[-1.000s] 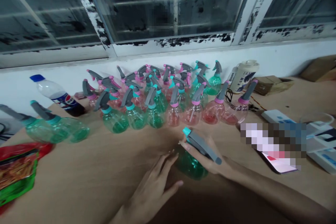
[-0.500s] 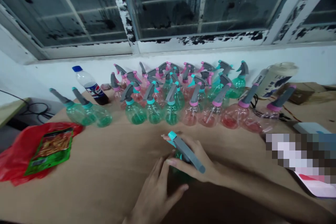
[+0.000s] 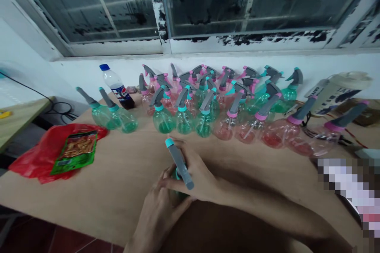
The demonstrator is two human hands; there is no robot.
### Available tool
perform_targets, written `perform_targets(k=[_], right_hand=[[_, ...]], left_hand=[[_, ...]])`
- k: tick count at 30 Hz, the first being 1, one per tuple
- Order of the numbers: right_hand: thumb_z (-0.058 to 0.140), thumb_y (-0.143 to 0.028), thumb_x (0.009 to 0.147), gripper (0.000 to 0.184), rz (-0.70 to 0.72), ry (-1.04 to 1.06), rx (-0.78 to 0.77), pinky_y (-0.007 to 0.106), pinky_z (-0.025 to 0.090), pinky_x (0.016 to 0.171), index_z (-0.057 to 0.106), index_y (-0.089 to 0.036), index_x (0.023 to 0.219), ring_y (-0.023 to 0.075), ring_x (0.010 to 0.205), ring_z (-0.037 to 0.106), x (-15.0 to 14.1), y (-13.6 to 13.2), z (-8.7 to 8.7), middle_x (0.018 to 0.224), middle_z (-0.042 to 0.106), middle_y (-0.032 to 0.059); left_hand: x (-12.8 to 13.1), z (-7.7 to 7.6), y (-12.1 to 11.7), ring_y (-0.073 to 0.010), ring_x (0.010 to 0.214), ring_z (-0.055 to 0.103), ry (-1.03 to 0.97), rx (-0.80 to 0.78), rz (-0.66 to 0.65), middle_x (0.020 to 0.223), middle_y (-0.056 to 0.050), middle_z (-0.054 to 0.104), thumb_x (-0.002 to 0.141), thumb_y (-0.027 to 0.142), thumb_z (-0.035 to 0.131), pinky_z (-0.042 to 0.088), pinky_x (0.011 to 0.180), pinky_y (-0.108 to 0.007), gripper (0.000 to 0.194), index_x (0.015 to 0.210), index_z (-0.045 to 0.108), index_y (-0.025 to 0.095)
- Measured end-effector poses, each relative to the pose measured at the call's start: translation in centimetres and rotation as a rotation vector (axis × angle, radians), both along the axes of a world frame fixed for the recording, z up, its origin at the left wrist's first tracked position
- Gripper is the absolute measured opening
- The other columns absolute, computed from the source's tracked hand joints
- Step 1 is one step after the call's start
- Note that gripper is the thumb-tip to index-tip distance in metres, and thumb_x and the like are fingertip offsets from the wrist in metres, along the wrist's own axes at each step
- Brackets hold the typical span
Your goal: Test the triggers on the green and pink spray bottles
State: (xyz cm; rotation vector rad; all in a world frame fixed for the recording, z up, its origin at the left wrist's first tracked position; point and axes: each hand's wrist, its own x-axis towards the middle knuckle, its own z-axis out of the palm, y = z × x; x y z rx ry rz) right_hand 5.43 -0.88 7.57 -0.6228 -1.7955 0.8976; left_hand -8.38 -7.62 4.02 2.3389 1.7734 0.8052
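Observation:
A green spray bottle (image 3: 179, 163) with a grey and turquoise trigger head stands on the table close to me. My right hand (image 3: 203, 180) is closed around it just under the head, thumb pointing left. Against the bottle's left and near side, my left hand (image 3: 157, 209) curls its fingers round the body, thumb in front. Most of the green body is hidden by both hands. Beyond them is a row of similar bottles, among them a green spray bottle (image 3: 204, 122) and a pink spray bottle (image 3: 225, 128).
Two green spray bottles (image 3: 126, 120) stand apart at the left, before a cola bottle (image 3: 120, 89). A snack packet (image 3: 77, 151) lies on a red plastic bag (image 3: 38, 154). A phone (image 3: 350, 193), partly blurred, lies right. A printed cup (image 3: 338, 93) is by the wall.
My view has swung left. The right hand has carried the green spray bottle leftward over the table, and the left hand, earlier spread beside it, has closed onto its body.

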Motion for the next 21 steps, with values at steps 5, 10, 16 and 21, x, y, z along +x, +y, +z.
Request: perform_targets(k=[5,10,16,21], right_hand=[[0.076,-0.039,0.067,0.090,0.053,-0.173,0.020,0.051,0.032,0.107,0.023,-0.022,0.138,0.0278,0.134,0.031,0.1,0.4,0.2,0.145,0.034,0.0154],[0.073,-0.035,0.071,0.067,0.038,-0.078,0.028,0.043,0.043,0.098,0.039,-0.020,0.127,0.0249,0.121,0.048,-1.1,0.4,0.3,0.127,0.051,0.0133],[0.062,-0.028,0.080,0.025,-0.036,-0.024,0.011,0.033,0.052,0.073,0.054,-0.021,0.102,0.0176,0.085,0.061,-1.4,0.0,0.3,0.094,0.059,0.0044],[0.055,-0.017,0.079,0.006,-0.024,-0.022,0.082,0.029,0.048,0.065,0.051,-0.020,0.076,0.0139,0.065,0.056,-1.0,0.5,0.7,0.069,0.054,-0.0010]], left_hand=[[-1.5,-0.1,0.1,-0.0285,0.105,0.061,-0.052,-0.118,0.042,0.123,-0.009,0.057,0.080,0.038,0.061,0.054,0.083,-0.043,0.059,0.132,0.038,0.026],[-1.4,-1.1,-0.3,-0.0322,0.108,0.059,0.008,0.076,0.025,0.118,-0.013,0.059,0.082,0.039,0.060,0.054,0.083,-0.045,0.057,0.131,0.039,0.021],[0.7,-0.7,-0.9,-0.0334,0.107,0.059,0.057,0.149,0.081,0.115,-0.017,0.059,0.083,0.051,0.056,0.054,0.080,-0.045,0.067,0.134,0.031,0.014],[1.8,-1.0,-0.7,-0.0328,0.103,0.059,0.075,0.206,0.146,0.108,-0.018,0.059,0.080,0.061,0.053,0.054,0.080,-0.044,0.075,0.131,0.033,0.011]])
